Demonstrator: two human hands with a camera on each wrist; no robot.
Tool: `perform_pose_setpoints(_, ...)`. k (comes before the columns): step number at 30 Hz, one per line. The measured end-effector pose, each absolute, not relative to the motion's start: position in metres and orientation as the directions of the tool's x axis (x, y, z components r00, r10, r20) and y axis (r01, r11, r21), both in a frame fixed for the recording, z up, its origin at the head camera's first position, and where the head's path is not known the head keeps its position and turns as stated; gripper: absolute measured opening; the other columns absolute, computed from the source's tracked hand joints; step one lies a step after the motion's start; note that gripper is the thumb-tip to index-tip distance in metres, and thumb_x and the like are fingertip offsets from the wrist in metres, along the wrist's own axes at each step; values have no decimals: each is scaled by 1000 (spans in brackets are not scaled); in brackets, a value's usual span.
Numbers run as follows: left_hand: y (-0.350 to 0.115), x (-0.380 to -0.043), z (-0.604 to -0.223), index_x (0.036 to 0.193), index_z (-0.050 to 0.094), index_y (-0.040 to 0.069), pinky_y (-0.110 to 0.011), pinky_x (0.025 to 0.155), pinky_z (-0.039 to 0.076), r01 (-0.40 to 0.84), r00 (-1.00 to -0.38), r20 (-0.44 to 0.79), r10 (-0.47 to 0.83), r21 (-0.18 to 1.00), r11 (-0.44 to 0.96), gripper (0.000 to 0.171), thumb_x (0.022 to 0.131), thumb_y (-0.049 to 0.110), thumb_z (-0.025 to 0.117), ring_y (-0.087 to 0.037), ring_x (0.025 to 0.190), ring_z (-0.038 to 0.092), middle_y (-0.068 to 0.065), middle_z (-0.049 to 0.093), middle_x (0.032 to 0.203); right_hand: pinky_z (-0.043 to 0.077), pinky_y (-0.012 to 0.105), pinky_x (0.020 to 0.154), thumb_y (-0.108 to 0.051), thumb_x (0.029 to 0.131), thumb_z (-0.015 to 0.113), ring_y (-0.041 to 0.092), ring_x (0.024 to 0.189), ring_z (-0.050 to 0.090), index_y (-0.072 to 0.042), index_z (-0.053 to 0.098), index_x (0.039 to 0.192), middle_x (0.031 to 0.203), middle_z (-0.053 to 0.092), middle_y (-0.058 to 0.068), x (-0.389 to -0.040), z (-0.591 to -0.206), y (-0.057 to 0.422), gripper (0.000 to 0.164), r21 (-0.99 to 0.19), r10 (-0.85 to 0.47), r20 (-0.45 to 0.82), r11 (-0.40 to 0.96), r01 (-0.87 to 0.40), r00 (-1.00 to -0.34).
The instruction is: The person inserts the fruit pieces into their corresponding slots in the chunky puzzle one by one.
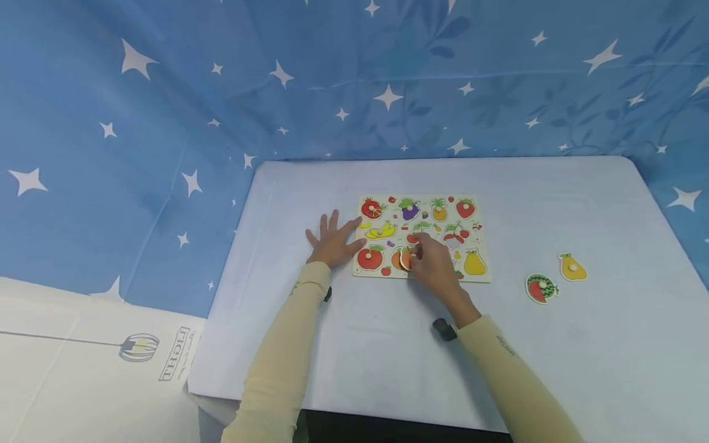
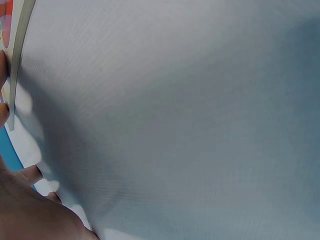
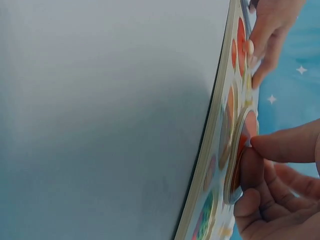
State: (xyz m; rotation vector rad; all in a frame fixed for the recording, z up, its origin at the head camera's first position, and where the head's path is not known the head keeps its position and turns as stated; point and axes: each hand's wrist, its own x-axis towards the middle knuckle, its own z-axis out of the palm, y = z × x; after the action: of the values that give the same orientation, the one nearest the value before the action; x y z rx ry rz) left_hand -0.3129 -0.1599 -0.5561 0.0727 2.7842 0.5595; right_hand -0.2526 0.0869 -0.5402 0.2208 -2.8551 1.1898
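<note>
My right hand [image 1: 434, 264] pinches a round orange fruit puzzle piece [image 1: 405, 259] by its front. In the right wrist view that piece [image 3: 233, 176] stands tilted close over the wooden fruit board [image 1: 484, 243], overlapping the printed orange. My left hand [image 1: 330, 245] lies spread at the board's left edge, thumb and index fingertip right at that edge. Knobbed pieces sit in the board, among them an apple [image 1: 370, 258], a pomegranate [image 1: 372, 208] and a strawberry [image 1: 466, 208]. My right hand hides part of the lower middle of the board.
To the right of the board, a watermelon piece [image 1: 540, 288] and a yellow pear piece [image 1: 573, 267] lie on the white tablecloth [image 1: 360, 357]. Blue star-patterned cloth [image 1: 332, 49] hangs behind the table. The table's front edge runs below my forearms.
</note>
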Motion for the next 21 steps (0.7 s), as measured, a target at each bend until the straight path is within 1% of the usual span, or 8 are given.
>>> perform_pose_setpoints(4, -160, -313, -557, 150, 29, 48, -74, 105, -9, -2, -955, -277, 110, 374, 927, 68, 89, 64, 54, -37, 148, -13, -6, -3, 165, 41, 32, 57, 8, 80, 63, 22, 67, 53, 6, 60, 119, 81, 64, 11, -255, -540, 74, 40, -715, -68, 124, 685, -136, -990)
perform_pose_setpoints(8, -159, -312, -553, 150, 29, 47, -74, 106, -8, -8, -953, -283, 105, 372, 928, 68, 90, 62, 55, -37, 148, -13, -6, -3, 165, 38, 30, 53, 9, 80, 59, 21, 63, 51, 7, 60, 114, 76, 62, 12, -256, -539, 62, 34, -731, -9, 79, 679, -64, -997)
perform_pose_setpoints(12, -158, -311, -551, 151, 29, 46, -73, 106, -7, -11, -952, -289, 102, 367, 930, 68, 90, 61, 55, -36, 148, -13, -7, -3, 165, 41, 31, 55, 10, 78, 59, 23, 65, 54, 6, 59, 112, 76, 62, 12, -255, -537, 53, 35, -725, 43, 30, 688, 7, -999)
perform_pose_setpoints(16, -157, -311, -550, 151, 29, 46, -73, 106, -7, -11, -952, -290, 100, 359, 933, 68, 90, 62, 55, -36, 148, -13, -6, -4, 165, 47, 33, 59, 10, 77, 61, 25, 68, 58, 5, 57, 112, 82, 65, 16, -255, -536, 46, 35, -707, 84, 22, 706, 44, -996)
perform_pose_setpoints(21, -158, -311, -551, 151, 29, 46, -73, 107, -6, -11, -954, -285, 97, 355, 935, 68, 90, 61, 55, -37, 148, -13, -6, -3, 165, 49, 33, 58, 8, 79, 65, 26, 68, 61, 5, 56, 112, 84, 67, 18, -256, -534, 39, 34, -698, 117, 23, 712, 68, -993)
